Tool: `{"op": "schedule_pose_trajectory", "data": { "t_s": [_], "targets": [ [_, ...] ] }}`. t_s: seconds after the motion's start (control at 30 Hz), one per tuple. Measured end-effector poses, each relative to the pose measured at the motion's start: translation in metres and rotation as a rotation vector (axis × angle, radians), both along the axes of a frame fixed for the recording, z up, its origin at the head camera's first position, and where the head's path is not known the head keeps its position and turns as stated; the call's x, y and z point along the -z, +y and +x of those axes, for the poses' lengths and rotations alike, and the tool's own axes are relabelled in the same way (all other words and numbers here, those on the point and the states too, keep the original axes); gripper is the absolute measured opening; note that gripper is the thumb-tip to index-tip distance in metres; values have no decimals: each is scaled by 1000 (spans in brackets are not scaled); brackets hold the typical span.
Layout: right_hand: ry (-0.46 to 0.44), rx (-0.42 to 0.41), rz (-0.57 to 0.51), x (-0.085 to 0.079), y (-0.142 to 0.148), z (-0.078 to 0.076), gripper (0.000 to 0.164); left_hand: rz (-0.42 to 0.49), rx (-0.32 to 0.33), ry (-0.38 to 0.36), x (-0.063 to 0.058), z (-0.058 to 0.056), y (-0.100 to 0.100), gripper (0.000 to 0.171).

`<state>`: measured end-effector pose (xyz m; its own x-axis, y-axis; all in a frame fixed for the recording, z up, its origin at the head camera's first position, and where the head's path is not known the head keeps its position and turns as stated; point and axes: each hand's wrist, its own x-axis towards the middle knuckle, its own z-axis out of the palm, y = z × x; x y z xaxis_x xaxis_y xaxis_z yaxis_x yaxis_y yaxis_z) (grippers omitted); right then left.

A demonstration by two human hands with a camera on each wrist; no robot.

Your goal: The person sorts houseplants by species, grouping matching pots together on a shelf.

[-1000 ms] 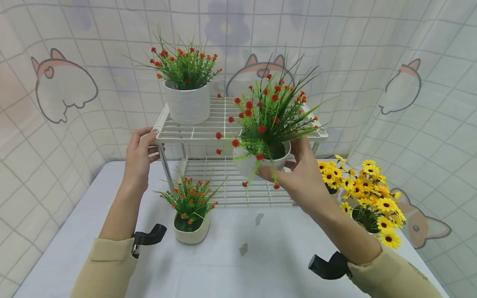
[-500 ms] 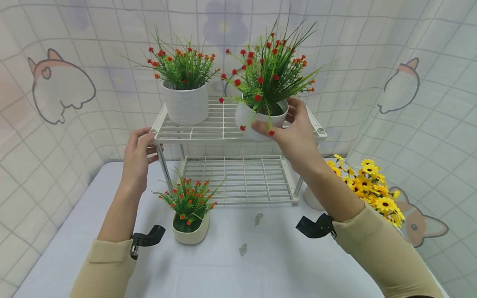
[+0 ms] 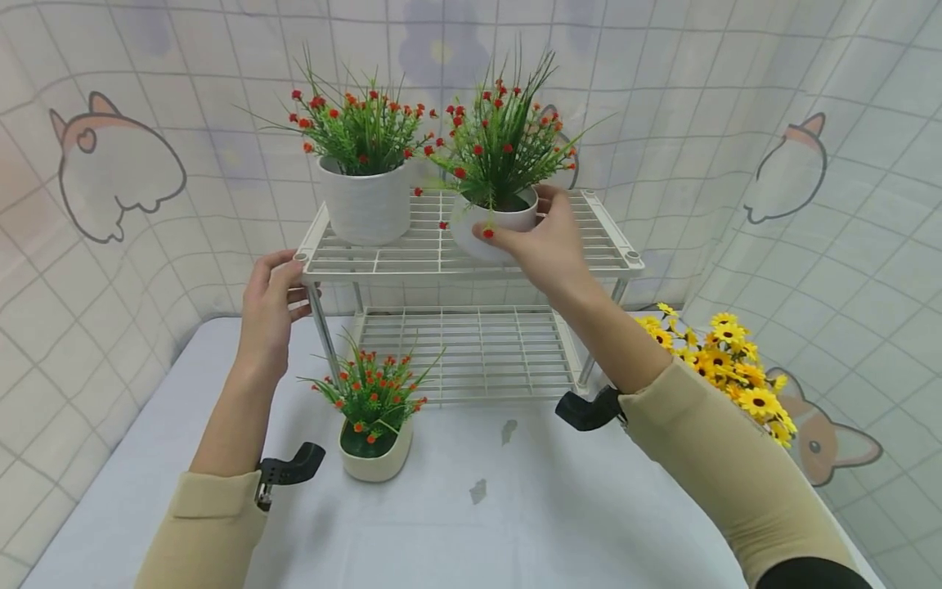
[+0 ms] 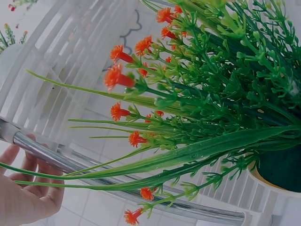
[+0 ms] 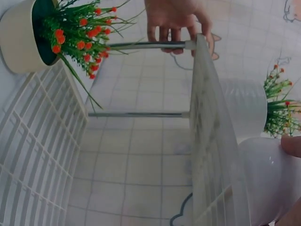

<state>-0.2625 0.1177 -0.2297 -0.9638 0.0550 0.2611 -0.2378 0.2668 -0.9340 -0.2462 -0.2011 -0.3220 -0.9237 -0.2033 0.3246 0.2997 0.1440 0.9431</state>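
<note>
A two-tier white wire rack (image 3: 353, 260) stands on the table. My left hand (image 3: 266, 311) grips its top left corner, the thumb at the top edge and the fingers by the metal post (image 4: 70, 165). My right hand (image 3: 548, 249) holds a smooth white flowerpot (image 3: 465, 229) with red-flowered artificial greenery (image 3: 500, 155) by its right side, at the top tier; whether the base touches the wires is hard to tell. Left of it, on the same tier, sits a ribbed white flowerpot (image 3: 365, 209) with similar red flowers.
A cream oval pot (image 3: 379, 465) of orange-red flowers stands on the table before the rack's left front post. Yellow daisy-like flowers (image 3: 724, 360) stand right of the rack, partly hidden behind my right forearm. A patterned curtain (image 3: 684, 123) hangs behind.
My right hand has raised the smooth white flowerpot from in front of the rack to its top tier, then moved it left towards the ribbed pot. My left hand has stayed on the corner.
</note>
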Motion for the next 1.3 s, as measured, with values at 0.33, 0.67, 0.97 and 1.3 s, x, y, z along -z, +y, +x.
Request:
{"op": "schedule_pose_trajectory", "data": {
  "t_s": [0.33,0.67,0.97,1.3],
  "targets": [
    [-6,40,62,3,-10,-18,88,-14,1,5,1,-1,0,44],
    [49,99,121,7,-15,-32,84,6,3,-3,3,-1,1,43],
    [42,84,117,5,-16,-44,82,16,-6,-1,2,-1,1,41],
    [27,67,191,1,-14,-45,87,-8,-17,4,2,-1,2,42]
  ]
}}
